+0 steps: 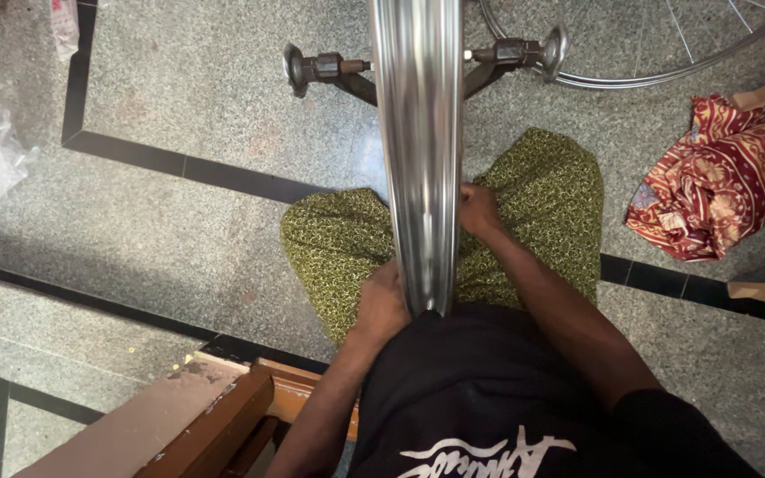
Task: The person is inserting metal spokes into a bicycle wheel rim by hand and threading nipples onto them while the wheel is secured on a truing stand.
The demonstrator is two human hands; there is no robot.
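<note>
Both hands are gripping the shiny wheel rim [418, 159], left hand [381, 305] curled closed against its side, right hand [480, 212] pinching its edge, likely turning it onward.

The person wears a black shirt [489, 389] with a white brush-style print across the chest, its sleeves short and the forearms bare. Below it are green trousers [542, 204] covered in a fine pale, leafy pattern. Both hands, left hand [381, 305] and right hand [480, 212], are bare, without gloves, rings or watch.
</note>
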